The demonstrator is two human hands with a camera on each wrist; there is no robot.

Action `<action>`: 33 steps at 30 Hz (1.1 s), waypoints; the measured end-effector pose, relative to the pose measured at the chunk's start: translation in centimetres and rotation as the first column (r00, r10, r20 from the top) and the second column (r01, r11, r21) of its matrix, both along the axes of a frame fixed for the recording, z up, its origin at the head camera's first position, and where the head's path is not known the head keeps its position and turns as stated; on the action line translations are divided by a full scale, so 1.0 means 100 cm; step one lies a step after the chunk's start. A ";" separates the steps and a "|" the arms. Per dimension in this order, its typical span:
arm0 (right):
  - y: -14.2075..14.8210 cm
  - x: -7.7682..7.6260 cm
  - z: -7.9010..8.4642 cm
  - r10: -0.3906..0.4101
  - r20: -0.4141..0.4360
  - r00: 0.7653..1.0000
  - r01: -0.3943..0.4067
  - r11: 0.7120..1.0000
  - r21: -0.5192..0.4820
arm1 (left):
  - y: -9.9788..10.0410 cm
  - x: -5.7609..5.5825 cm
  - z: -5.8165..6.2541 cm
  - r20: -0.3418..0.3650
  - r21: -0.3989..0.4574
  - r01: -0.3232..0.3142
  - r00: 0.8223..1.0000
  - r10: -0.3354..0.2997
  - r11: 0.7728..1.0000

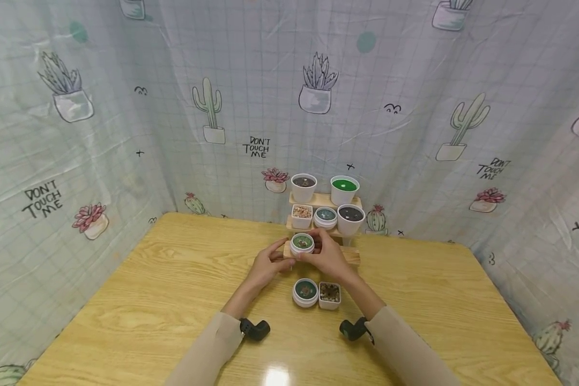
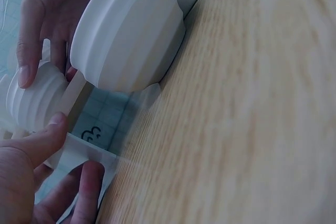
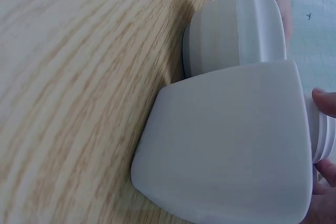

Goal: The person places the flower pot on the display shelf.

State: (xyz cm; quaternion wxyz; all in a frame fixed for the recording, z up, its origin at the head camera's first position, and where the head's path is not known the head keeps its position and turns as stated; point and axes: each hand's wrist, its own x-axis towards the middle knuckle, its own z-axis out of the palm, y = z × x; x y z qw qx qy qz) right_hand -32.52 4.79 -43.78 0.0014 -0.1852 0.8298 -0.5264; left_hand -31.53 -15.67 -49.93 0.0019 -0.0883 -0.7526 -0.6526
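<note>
The left hand (image 1: 267,266) curves about the left end of the lowest shelf (image 1: 352,255), thumb by its front edge; whether it grips the wood cannot be told. Just right of it, at that end of the shelf, is a green pot (image 1: 302,243), pinched between thumb and finger of the right hand (image 1: 330,259). Behind the grip, the middle shelf bears a gravel pot (image 1: 301,215), a blue pot (image 1: 325,216) and a black cup (image 1: 350,216); above, a brown cup (image 1: 303,187) and a green cup (image 1: 344,190). Nearer the body than the grip, a dark pot (image 1: 305,292) and, just beside it, a pebble pot (image 1: 329,296) stand on the table (image 1: 173,300).
</note>
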 end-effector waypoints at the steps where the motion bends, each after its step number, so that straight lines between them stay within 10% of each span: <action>1: 0.000 0.000 0.001 0.000 0.004 1.000 0.000 1.000 0.001 | 0.000 -0.001 0.000 0.001 0.004 -0.001 1.000 0.001 1.000; 33: 0.006 0.004 0.008 0.087 0.010 0.996 -0.087 0.996 0.032 | -0.001 0.003 0.002 0.020 0.002 0.003 1.000 -0.003 1.000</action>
